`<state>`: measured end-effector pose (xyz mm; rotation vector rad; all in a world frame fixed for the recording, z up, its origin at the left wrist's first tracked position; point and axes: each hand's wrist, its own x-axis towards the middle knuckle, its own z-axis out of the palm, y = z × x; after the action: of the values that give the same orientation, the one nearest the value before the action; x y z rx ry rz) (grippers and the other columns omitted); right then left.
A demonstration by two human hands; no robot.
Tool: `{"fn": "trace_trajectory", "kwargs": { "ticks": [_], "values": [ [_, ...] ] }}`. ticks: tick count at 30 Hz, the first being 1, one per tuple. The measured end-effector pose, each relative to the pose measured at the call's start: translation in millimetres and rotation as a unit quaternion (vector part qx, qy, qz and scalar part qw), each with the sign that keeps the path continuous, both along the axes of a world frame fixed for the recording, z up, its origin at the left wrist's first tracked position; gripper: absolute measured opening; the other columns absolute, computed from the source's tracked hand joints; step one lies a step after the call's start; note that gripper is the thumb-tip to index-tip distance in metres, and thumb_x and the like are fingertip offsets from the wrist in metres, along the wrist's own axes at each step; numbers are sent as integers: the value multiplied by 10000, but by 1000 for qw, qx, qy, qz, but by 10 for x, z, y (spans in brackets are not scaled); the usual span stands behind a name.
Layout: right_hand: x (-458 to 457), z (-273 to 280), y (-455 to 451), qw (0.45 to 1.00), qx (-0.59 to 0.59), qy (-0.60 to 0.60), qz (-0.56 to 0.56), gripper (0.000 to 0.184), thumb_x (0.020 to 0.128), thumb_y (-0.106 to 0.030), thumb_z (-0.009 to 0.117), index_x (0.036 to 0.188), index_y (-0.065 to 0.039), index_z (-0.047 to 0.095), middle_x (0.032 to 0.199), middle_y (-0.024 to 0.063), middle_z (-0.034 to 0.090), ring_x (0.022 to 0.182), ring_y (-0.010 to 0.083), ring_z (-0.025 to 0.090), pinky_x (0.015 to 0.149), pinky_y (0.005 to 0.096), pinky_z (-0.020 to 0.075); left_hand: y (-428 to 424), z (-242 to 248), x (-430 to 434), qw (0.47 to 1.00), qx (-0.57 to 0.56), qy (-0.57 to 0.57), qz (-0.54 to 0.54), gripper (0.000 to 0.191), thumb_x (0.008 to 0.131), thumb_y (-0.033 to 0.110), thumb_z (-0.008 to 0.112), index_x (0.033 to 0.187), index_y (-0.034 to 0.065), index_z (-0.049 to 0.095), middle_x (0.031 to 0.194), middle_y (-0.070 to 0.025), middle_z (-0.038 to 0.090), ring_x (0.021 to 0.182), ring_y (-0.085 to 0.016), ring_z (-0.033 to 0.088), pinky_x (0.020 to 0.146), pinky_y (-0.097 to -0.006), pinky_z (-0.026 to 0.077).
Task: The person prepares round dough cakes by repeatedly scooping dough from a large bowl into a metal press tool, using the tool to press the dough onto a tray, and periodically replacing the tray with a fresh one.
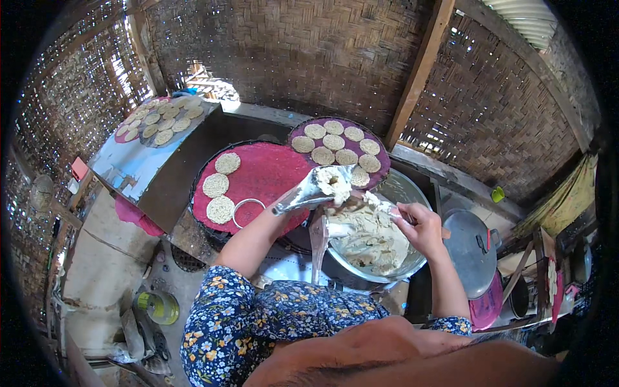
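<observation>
My left hand [316,193] holds a clear plastic piping bag [301,192], its wide mouth filled with pale dough [334,182]. In my right hand [420,225] is a spatula-like tool [384,205] with dough on its end, close to the bag's mouth. Below both hands, a large metal basin [417,263] contains more of the pale dough [379,242]. Left of the basin, several lacy dough discs [220,209] lie along the left side of a round tray with red cloth [271,169], beside a ring mould [235,213].
A second round tray [302,131] with several discs stands behind. More discs lie on a box [111,162] at the left. A metal lid [466,251] is at the right, a green-labelled container [162,308] on the floor. Woven bamboo walls [290,48] enclose the workspace.
</observation>
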<state>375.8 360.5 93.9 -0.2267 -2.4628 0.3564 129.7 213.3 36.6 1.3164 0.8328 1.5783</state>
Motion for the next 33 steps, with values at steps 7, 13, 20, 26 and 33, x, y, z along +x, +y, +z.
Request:
{"fn": "trace_trajectory", "kwargs": {
  "ticks": [7, 13, 20, 26, 33],
  "values": [
    [16, 361, 85, 996, -1, -73, 55, 226, 765, -264, 588, 868, -66, 623, 698, 135, 593, 632, 280, 583, 588, 347, 465, 108, -417, -10, 924, -168, 178, 293, 343, 721, 277, 558, 950, 25, 597, 848, -153, 613, 842, -268, 589, 750, -371, 445],
    [-55, 765, 63, 948, 91, -302, 42, 242, 792, -291, 536, 760, -71, 631, 619, 144, 576, 625, 310, 575, 570, 393, 456, 22, 30, 482, 736, -231, 529, 354, 268, 680, 215, 520, 814, 1, 609, 883, -222, 577, 840, -355, 562, 742, -422, 443],
    [-279, 494, -280, 946, 296, -113, 65, 117, 706, -200, 543, 706, -87, 571, 593, 69, 528, 576, 231, 571, 522, 361, 450, 170, 121, 500, 769, -242, 504, 309, 288, 665, 250, 543, 828, 23, 616, 831, -224, 586, 802, -362, 571, 709, -420, 452],
    [42, 648, -77, 956, 291, -7, 43, 123, 637, -169, 645, 731, -119, 583, 580, 23, 497, 533, 198, 528, 486, 319, 420, 161, -289, 89, 838, -252, 370, 310, 359, 658, 341, 577, 842, 36, 623, 834, -233, 588, 787, -375, 574, 680, -409, 444],
    [133, 784, -50, 961, 274, -16, 25, 112, 647, -191, 650, 700, -113, 591, 582, 39, 510, 558, 221, 543, 501, 328, 429, 177, 32, 374, 795, -219, 483, 293, 364, 682, 346, 535, 796, 12, 620, 822, -241, 585, 787, -383, 568, 692, -441, 440]
  ]
}}
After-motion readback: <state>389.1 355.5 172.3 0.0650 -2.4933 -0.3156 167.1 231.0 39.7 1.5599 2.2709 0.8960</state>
